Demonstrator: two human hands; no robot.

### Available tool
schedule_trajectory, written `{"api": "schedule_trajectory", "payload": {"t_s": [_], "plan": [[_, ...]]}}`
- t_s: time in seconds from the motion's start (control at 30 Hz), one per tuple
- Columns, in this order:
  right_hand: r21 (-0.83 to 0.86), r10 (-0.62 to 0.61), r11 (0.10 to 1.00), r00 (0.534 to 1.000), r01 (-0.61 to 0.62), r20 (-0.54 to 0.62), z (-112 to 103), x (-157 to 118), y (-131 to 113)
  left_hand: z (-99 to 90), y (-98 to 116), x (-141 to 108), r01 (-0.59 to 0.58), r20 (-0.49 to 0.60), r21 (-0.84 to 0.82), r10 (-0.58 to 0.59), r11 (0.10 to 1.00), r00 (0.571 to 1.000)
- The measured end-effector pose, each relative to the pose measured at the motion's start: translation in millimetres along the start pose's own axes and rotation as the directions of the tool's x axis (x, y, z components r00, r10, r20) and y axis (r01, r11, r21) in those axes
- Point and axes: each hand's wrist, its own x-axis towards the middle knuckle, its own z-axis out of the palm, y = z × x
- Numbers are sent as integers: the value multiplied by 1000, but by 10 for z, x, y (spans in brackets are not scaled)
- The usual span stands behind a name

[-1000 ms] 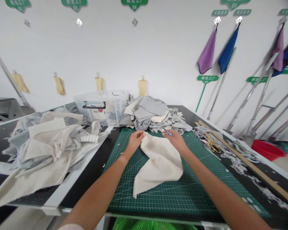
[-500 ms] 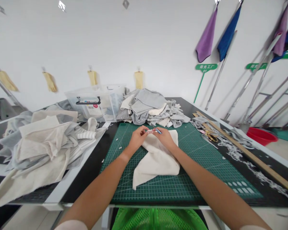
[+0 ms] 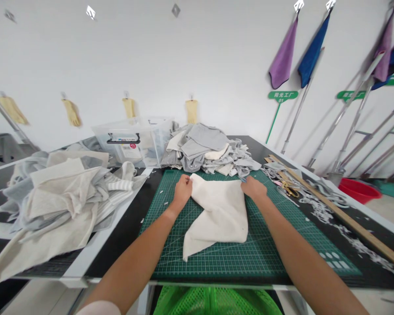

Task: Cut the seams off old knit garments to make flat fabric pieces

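A cream piece of cloth (image 3: 221, 214) lies on the green cutting mat (image 3: 170, 262), its upper edge stretched between my hands and its lower left corner folded to a point. My left hand (image 3: 183, 191) is closed, pinching the cloth's upper left corner. At the upper right corner, my right hand (image 3: 254, 189) is closed on the cloth too. A small slim blue tool (image 3: 242, 178) shows at its fingertips; its exact kind is too small to tell.
Piles of grey and cream fabric (image 3: 203, 146) stand behind the mat, beside a clear plastic box (image 3: 144, 144). More cloth (image 3: 65, 192) is heaped at left. Scissors (image 3: 290, 190), fabric scraps and a wooden strip (image 3: 341, 214) lie at right. A green basket (image 3: 213, 302) sits below the table edge.
My hands have moved apart from close together at the cloth's top. The left went slightly left, the right went right, and the upper edge is now spread out between them.
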Motion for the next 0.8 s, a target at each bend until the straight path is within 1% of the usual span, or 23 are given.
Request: {"api": "schedule_trajectory", "payload": {"t_s": [0.03, 0.1, 0.17, 0.23, 0.27, 0.33, 0.4, 0.47, 0.5, 0.53, 0.57, 0.6, 0.63, 0.7, 0.73, 0.8], "plan": [[-19, 23, 1000, 999, -22, 27, -13, 12, 20, -8, -7, 19, 14, 12, 6, -14, 1000, 1000], [-44, 43, 998, 997, -40, 63, -29, 25, 36, -19, -8, 49, 14, 85, 4, -14, 1000, 996], [-63, 36, 998, 996, -31, 81, -36, 32, 43, -26, 8, 59, -9, 177, -6, 10, 1000, 984], [-74, 23, 997, 996, -17, 81, -39, 40, 62, -30, 30, 47, -43, 230, -21, 47, 999, 972], [-75, 17, 997, 997, -11, 75, -40, 43, 77, -32, 40, 35, -61, 232, -33, 67, 998, 970], [-77, 3, 997, 999, 0, 32, -40, 43, 108, -33, 60, 4, -99, 197, -71, 111, 993, 974], [-92, -31, 995, 998, 26, -63, -38, 24, 110, -31, 83, -27, -140, 151, -117, 157, 983, 976], [-72, -128, 990, 979, 118, -160, -31, -23, 51, -27, 121, -58, -180, 123, -177, 203, 968, 971], [-26, -201, 979, 962, 200, -187, -24, -58, -5, -26, 149, -73, -197, 118, -212, 225, 957, 967], [52, -293, 950, 937, 308, -193, -16, -102, -76, -24, 182, -90, -211, 116, -250, 245, 945, 962], [160, -393, 892, 900, 423, -189, -7, -154, -159, -23, 220, -108, -220, 117, -290, 263, 931, 958], [284, -487, 805, 854, 520, -183, 3, -212, -246, -21, 260, -128, -225, 120, -332, 278, 916, 953], [405, -569, 701, 802, 588, -180, 11, -273, -331, -19, 302, -148, -229, 131, -371, 295, 900, 947], [575, -679, 509, 709, 641, -190, 16, -390, -474, -10, 380, -188, -225, 166, -435, 323, 872, 932], [614, -709, 447, 677, 650, -199, 10, -439, -523, -5, 415, -206, -215, 185, -458, 329, 863, 926], [622, -729, 392, 642, 678, -239, -19, -505, -569, -1, 480, -239, -171, 221, -491, 312, 854, 924]]}}
